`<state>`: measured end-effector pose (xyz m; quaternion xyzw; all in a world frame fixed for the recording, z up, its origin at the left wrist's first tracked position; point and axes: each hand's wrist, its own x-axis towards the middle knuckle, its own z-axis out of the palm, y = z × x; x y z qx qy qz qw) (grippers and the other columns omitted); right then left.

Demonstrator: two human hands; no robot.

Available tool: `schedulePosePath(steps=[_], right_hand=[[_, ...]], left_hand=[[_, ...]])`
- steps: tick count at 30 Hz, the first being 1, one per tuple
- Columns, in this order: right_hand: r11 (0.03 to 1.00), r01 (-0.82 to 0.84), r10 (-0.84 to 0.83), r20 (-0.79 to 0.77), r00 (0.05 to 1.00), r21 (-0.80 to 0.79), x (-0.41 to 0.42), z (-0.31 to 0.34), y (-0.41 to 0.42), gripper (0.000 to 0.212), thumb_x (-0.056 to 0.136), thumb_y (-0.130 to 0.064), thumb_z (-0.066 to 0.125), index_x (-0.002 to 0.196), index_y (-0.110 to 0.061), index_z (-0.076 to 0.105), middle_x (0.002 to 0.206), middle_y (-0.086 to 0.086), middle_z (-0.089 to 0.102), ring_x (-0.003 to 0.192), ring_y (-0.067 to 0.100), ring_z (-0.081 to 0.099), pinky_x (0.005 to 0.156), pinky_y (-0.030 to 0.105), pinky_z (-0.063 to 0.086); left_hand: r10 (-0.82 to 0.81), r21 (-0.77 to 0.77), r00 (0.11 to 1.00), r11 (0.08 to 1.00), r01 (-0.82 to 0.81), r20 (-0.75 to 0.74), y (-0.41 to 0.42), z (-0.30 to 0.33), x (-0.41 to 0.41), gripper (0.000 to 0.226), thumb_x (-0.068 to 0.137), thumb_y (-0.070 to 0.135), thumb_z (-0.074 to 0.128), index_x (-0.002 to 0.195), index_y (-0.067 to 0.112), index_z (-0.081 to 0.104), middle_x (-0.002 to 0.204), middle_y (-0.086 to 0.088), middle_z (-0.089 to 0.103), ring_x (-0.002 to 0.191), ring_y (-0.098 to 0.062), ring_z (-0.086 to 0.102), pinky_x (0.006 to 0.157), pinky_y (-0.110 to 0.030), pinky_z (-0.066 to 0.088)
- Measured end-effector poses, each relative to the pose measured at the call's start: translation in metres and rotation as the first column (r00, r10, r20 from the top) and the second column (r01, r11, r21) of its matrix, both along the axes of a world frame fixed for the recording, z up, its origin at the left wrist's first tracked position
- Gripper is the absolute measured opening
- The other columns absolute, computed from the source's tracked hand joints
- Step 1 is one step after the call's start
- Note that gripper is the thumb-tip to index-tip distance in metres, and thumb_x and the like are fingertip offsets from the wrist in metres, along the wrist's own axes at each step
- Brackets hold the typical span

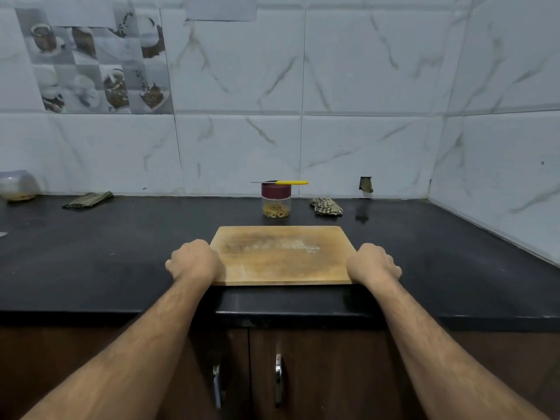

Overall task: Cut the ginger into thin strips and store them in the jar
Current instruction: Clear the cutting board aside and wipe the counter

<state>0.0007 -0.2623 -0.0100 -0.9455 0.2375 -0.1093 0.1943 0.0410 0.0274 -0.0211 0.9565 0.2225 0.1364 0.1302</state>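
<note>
Ginger strips (276, 211) are seen at the bottom of the jar (276, 204), which stands on the dark worktop (121, 253) just behind the far edge of the board (283, 256). The jar is closed with a dark red lid (276, 190), and a knife (281, 182) with a yellow handle is laid flat across this lid, its blade pointing to the left. The wooden board is placed near the front edge of the worktop, and only pale marks are visible on its surface. The left hand (194, 260) is curled over the left edge of the board and grips it; the right hand (373, 262) is curled over the right edge in the same way. Two folded cloths are lying near the wall, one (88, 200) far to the left and one (326, 206) just to the right of the jar. A clear container (18, 185) is seen at the far left edge. The wall (363, 86) is covered with marble-pattern tiles.
</note>
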Motion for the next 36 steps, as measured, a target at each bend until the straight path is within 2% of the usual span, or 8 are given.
schedulePosePath(steps=[3, 8, 11, 14, 17, 22, 27, 36], right_hand=[[0.995, -0.048, 0.057, 0.1, 0.993, -0.082, 0.013, 0.012, 0.004, 0.032, 0.09, -0.021, 0.049, 0.119, -0.015, 0.061, 0.125, 0.009, 0.056, 0.114, 0.03, 0.052, 0.094, 0.041, 0.041], [0.889, -0.346, 0.251, 0.315, 0.915, 0.299, 0.061, 0.036, 0.028, 0.053, 0.09, -0.031, 0.066, 0.137, -0.009, 0.054, 0.137, 0.007, 0.057, 0.125, 0.025, 0.052, 0.101, 0.035, 0.042], [0.832, -0.409, 0.302, 0.313, 0.9, 0.374, 0.103, 0.044, 0.04, 0.05, 0.09, -0.026, 0.069, 0.134, -0.007, 0.053, 0.132, 0.007, 0.056, 0.125, 0.025, 0.05, 0.094, 0.03, 0.041], [0.806, -0.412, 0.323, 0.267, 0.908, 0.425, 0.164, 0.044, 0.049, 0.047, 0.088, -0.021, 0.072, 0.129, -0.007, 0.054, 0.128, 0.011, 0.057, 0.122, 0.027, 0.05, 0.088, 0.03, 0.044], [0.762, -0.415, 0.339, 0.239, 0.91, 0.498, 0.212, 0.039, 0.06, 0.075, 0.085, -0.014, 0.077, 0.146, 0.001, 0.036, 0.147, 0.015, 0.045, 0.132, 0.029, 0.045, 0.099, 0.037, 0.041], [0.695, -0.476, 0.394, 0.268, 0.879, 0.538, 0.269, 0.031, 0.069, 0.042, 0.076, -0.001, 0.081, 0.112, -0.003, 0.058, 0.107, 0.006, 0.065, 0.108, 0.023, 0.062, 0.089, 0.033, 0.049], [0.568, -0.561, 0.389, 0.404, 0.828, 0.603, 0.282, 0.015, 0.078, 0.04, 0.071, 0.009, 0.08, 0.107, -0.006, 0.069, 0.108, 0.013, 0.073, 0.101, 0.024, 0.069, 0.095, 0.041, 0.054], [0.481, -0.607, 0.491, 0.38, 0.784, 0.632, 0.208, 0.041, 0.061, 0.038, 0.081, 0.006, 0.074, 0.113, -0.011, 0.059, 0.106, 0.005, 0.068, 0.098, 0.017, 0.063, 0.068, 0.02, 0.049]], left_hand=[[-0.125, 0.03, 0.984, 0.992, 0.122, 0.129, 0.001, 0.012, 0.013, 0.021, 0.097, 0.028, 0.048, 0.094, 0.012, 0.061, 0.107, -0.009, 0.065, 0.1, -0.03, 0.059, 0.08, -0.035, 0.043], [-0.31, -0.388, 0.895, 0.819, 0.423, 0.322, -0.024, 0.031, 0.062, 0.036, 0.097, 0.03, 0.056, 0.115, 0.0, 0.064, 0.115, -0.018, 0.067, 0.109, -0.034, 0.061, 0.09, -0.039, 0.049], [-0.359, -0.514, 0.865, 0.698, 0.499, 0.351, -0.039, 0.036, 0.102, 0.028, 0.093, 0.021, 0.059, 0.085, -0.006, 0.06, 0.084, -0.026, 0.06, 0.086, -0.043, 0.06, 0.078, -0.04, 0.05], [-0.363, -0.572, 0.867, 0.652, 0.498, 0.34, -0.047, 0.039, 0.152, 0.021, 0.093, 0.014, 0.059, 0.075, 0.004, 0.052, 0.07, -0.003, 0.041, 0.071, -0.022, 0.042, 0.069, -0.031, 0.037], [-0.42, -0.59, 0.873, 0.65, 0.479, 0.247, -0.053, 0.039, 0.19, 0.02, 0.095, 0.013, 0.058, 0.078, 0.008, 0.049, 0.076, -0.004, 0.043, 0.07, -0.017, 0.041, 0.071, -0.032, 0.039], [-0.471, -0.526, 0.862, 0.693, 0.493, 0.188, -0.061, 0.046, 0.234, 0.036, 0.093, 0.005, 0.055, 0.128, -0.003, 0.05, 0.117, -0.019, 0.057, 0.109, -0.031, 0.057, 0.087, -0.038, 0.048], [-0.498, -0.574, 0.824, 0.604, 0.553, 0.27, -0.069, 0.041, 0.234, 0.029, 0.09, -0.002, 0.05, 0.116, 0.0, 0.063, 0.089, -0.008, 0.061, 0.073, -0.014, 0.051, 0.068, -0.027, 0.042], [-0.534, -0.539, 0.773, 0.561, 0.628, 0.343, -0.063, 0.049, 0.164, 0.032, 0.086, -0.005, 0.046, 0.109, 0.006, 0.065, 0.082, 0.001, 0.059, 0.072, -0.011, 0.051, 0.07, -0.028, 0.044]])
